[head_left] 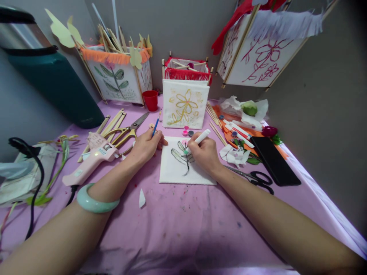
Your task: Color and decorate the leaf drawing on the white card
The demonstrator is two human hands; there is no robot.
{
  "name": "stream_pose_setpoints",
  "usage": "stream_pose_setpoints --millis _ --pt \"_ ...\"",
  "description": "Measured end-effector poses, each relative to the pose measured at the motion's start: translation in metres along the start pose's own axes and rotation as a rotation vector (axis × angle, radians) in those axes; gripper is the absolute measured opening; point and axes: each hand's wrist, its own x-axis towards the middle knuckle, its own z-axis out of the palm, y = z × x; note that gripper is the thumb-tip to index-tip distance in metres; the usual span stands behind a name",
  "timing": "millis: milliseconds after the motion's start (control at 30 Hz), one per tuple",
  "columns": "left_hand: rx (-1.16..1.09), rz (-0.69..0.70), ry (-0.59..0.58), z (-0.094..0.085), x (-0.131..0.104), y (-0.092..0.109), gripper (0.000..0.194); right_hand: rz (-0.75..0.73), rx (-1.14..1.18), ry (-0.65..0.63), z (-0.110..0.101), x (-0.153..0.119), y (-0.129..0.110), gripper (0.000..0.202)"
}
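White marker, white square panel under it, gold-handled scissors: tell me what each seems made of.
White marker: probably smooth plastic, by its even, opaque barrel. White square panel: matte, without gloss; perhaps canvas or paper, weave too small to tell. Gold-handled scissors: blades apparently metal, by their grey sheen; shiny gold handles, metal or coated plastic.

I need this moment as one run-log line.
left hand: holds blue paintbrush | right hand: holds white marker over panel | panel: plant drawing

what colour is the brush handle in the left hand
Blue; the brush handle shows in the head view.
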Motion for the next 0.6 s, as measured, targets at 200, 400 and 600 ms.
stream_pose_setpoints --millis 200,400,600 --pt "0.005 0.016 -0.003 0.0 0.0003 -0.0013 0.032 -0.004 -0.003 0.023 0.0 -0.0004 -0.0015 0.015" --pt "0.014 -0.01 -0.004 -0.0002 -0.001 0.0019 0.031 -0.013 0.025 -0.003 0.0015 -0.001 0.0009 0.015" --pt "-0.015 0.012 -0.012 0.0003 0.002 -0.0039 0.034 -0.013 0.025 -0.008 0.0003 -0.0004 0.0016 0.016"
